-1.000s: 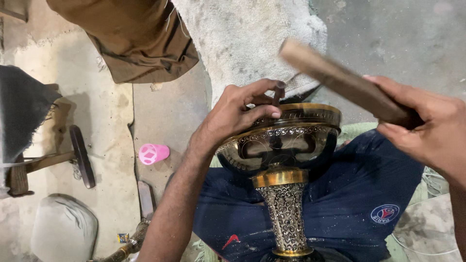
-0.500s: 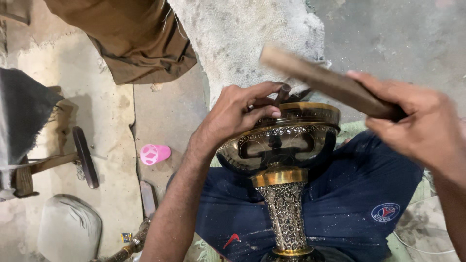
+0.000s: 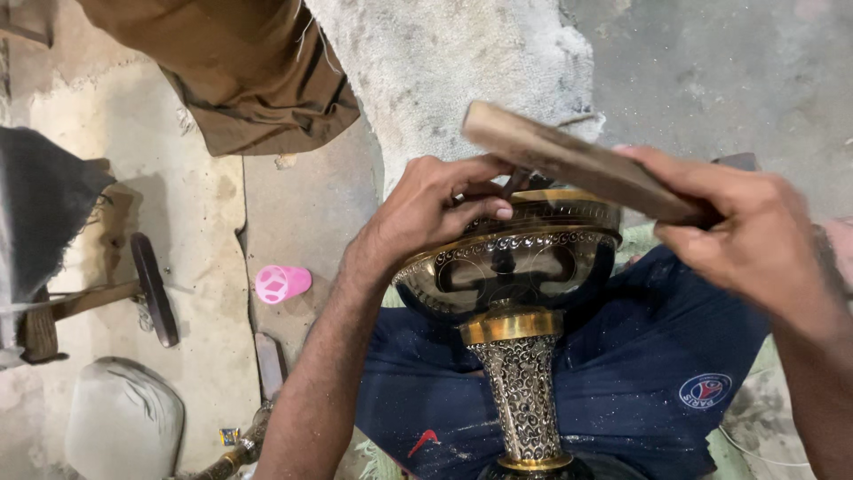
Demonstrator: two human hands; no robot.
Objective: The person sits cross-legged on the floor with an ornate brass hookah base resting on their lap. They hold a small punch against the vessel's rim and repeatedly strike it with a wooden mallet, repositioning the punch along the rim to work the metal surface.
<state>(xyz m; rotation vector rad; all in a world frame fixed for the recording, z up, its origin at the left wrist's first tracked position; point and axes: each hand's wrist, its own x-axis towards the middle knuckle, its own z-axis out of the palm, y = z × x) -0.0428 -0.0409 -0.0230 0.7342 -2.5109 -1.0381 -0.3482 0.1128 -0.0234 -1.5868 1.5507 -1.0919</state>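
An ornate brass vessel [image 3: 520, 267] with a wide engraved bowl and a patterned stem lies across my lap on dark blue shorts [image 3: 640, 391]. My left hand [image 3: 435, 209] rests on the bowl's rim and pinches a thin dark tool [image 3: 514, 182] against it. My right hand [image 3: 746, 236] grips one end of a flat wooden stick [image 3: 569, 160], held slanted just above the tool and the rim.
A pink plastic cup [image 3: 283, 283] lies on the concrete floor to the left. A person's brown-clothed leg [image 3: 253, 71] is at the top. A wooden stand [image 3: 107, 298] and a grey sack [image 3: 120, 418] sit at the left, and a rough stone block [image 3: 444, 62] is behind the vessel.
The wooden stick in my right hand has come down and leftward toward the tool at the rim. My left hand stays on the bowl.
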